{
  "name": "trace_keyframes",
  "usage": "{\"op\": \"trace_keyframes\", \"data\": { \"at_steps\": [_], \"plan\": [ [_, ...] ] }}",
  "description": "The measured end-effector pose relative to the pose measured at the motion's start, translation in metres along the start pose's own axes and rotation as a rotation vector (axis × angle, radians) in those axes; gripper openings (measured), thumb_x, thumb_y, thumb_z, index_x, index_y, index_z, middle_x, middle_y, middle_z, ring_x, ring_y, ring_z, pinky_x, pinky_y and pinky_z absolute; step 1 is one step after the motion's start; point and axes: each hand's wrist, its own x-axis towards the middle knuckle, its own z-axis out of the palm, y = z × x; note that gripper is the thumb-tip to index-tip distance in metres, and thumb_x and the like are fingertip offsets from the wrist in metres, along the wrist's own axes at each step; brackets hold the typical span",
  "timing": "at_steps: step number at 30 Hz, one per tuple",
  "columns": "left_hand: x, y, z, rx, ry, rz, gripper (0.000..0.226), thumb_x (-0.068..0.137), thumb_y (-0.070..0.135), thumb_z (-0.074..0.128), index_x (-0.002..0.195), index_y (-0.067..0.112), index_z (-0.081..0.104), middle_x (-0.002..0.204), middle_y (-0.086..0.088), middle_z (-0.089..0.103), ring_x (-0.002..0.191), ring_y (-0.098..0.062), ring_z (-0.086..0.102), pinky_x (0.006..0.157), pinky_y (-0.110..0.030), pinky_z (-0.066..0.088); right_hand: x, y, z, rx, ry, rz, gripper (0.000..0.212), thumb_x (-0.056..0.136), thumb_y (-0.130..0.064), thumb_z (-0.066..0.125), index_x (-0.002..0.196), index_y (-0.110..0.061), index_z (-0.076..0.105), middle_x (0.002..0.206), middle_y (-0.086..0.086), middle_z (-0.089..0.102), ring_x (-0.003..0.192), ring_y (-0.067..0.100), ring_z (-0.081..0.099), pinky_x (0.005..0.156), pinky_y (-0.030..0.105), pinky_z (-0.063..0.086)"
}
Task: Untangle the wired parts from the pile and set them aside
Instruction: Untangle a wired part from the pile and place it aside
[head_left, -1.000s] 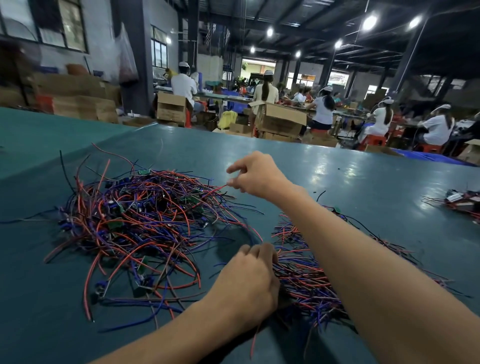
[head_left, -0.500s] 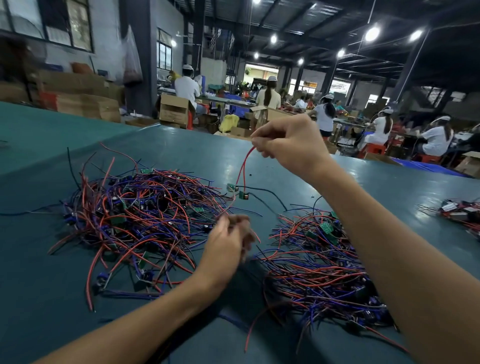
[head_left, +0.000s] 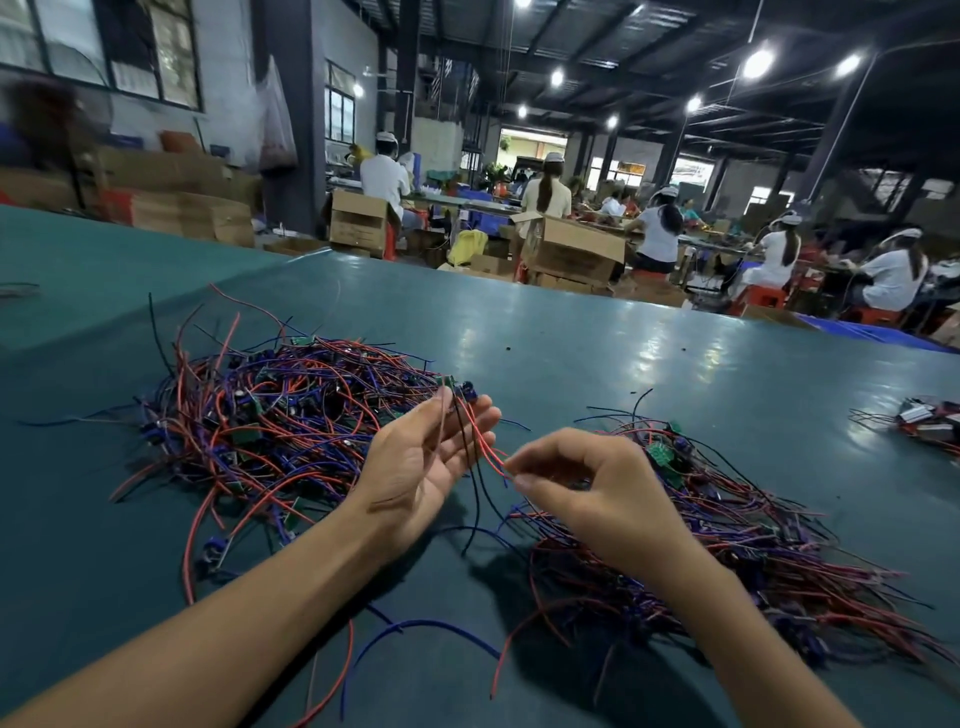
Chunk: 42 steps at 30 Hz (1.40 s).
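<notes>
I have one view only, from the wide-angle camera worn on the person's head, so no second view overlaps it. It looks forward and down across the dark teal work table (head_left: 597, 353), close above it; both bare forearms enter from the bottom edge and the left hand (head_left: 415, 462) and right hand (head_left: 592, 488) sit near the centre of my picture. The lens takes in the table's far edge and, beyond it, the dim workshop hall with its ceiling lamps (head_left: 757, 63). Straight lines bow toward the borders.
</notes>
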Motion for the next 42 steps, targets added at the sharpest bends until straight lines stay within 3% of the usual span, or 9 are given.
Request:
{"op": "trace_keyframes", "data": {
  "at_steps": [4,7,10,14,18,22,26,32,42],
  "plan": [
    [0.003,-0.002,-0.002,0.174,-0.012,0.043,0.035,0.089,0.022,0.068,0.112,-0.004,0.059,0.115,-0.028,0.070,0.103,-0.038,0.072,0.076,-0.036,0.062,-0.010,0.011,0.019,-0.142,0.120,-0.121,0.015,0.082,-0.001,0.078,0.087,-0.014,0.077,0.080,-0.007,0.070,0.074,0.010,0.065,0.071,0.022,0.051],
    [0.005,0.003,-0.005,0.355,0.117,0.123,0.017,0.098,0.019,0.062,0.101,0.003,0.067,0.101,-0.022,0.073,0.088,-0.030,0.073,0.073,-0.039,0.064,-0.020,0.016,0.030,-0.290,0.053,-0.213,0.012,0.083,-0.005,0.074,0.090,-0.014,0.076,0.090,-0.003,0.067,0.085,0.016,0.063,0.078,0.035,0.051],
    [0.005,0.017,-0.015,1.021,0.218,0.360,0.039,0.104,0.038,0.053,0.089,0.003,0.064,0.093,-0.018,0.066,0.082,-0.031,0.066,0.077,-0.048,0.057,-0.028,0.017,0.034,-0.423,0.034,-0.290,0.013,0.087,-0.017,0.071,0.098,-0.017,0.076,0.100,-0.002,0.065,0.096,0.020,0.061,0.083,0.042,0.048],
    [0.005,0.035,-0.024,1.378,0.277,0.605,0.056,0.106,0.037,0.044,0.149,0.001,0.041,0.107,-0.006,0.042,0.098,-0.023,0.050,0.094,-0.036,0.041,-0.027,0.015,0.036,-0.479,0.137,-0.381,0.008,0.089,-0.014,0.071,0.096,-0.015,0.075,0.097,-0.001,0.066,0.089,0.025,0.062,0.078,0.045,0.047],
    [0.005,0.044,-0.025,1.471,0.231,0.776,0.064,0.105,0.017,0.047,0.159,0.005,0.015,0.111,-0.013,0.040,0.107,-0.026,0.047,0.100,-0.036,0.044,-0.026,0.017,0.034,-0.489,0.175,-0.395,0.008,0.089,-0.014,0.070,0.094,-0.014,0.076,0.095,0.000,0.067,0.086,0.026,0.063,0.077,0.046,0.048],
    [-0.002,0.046,-0.012,0.971,0.000,0.472,0.053,0.101,0.025,0.058,0.151,0.017,0.043,0.081,-0.004,0.063,0.067,-0.011,0.059,0.062,-0.022,0.051,-0.026,0.016,0.033,-0.427,0.213,-0.391,0.011,0.089,-0.012,0.070,0.100,-0.013,0.075,0.095,0.000,0.068,0.087,0.022,0.063,0.077,0.044,0.049],
    [-0.011,0.039,0.003,0.391,-0.251,-0.043,0.049,0.100,0.038,0.052,0.139,0.008,0.057,0.066,0.001,0.048,0.044,-0.004,0.034,0.038,-0.018,0.032,-0.026,0.011,0.033,-0.251,0.313,-0.351,0.019,0.092,-0.013,0.068,0.110,-0.013,0.073,0.092,-0.005,0.067,0.082,0.015,0.063,0.077,0.042,0.051],
    [-0.028,0.033,0.016,0.284,-0.545,-0.393,0.054,0.104,0.048,0.040,0.140,0.013,0.059,0.059,0.009,0.025,0.048,-0.003,0.021,0.034,-0.013,0.026,-0.026,0.001,0.030,0.019,0.363,-0.138,0.023,0.097,-0.026,0.060,0.117,-0.019,0.071,0.085,-0.014,0.066,0.078,0.009,0.065,0.074,0.029,0.052],
    [-0.035,0.025,0.018,0.521,-0.652,-0.424,0.054,0.091,0.026,0.042,0.142,0.035,0.055,0.058,0.006,0.029,0.051,-0.012,0.013,0.043,-0.019,0.018,-0.022,-0.006,0.020,0.555,0.125,0.144,0.031,0.088,-0.042,0.068,0.080,-0.014,0.080,0.060,0.005,0.058,0.054,0.017,0.051,0.055,0.029,0.039]
  ]
}}
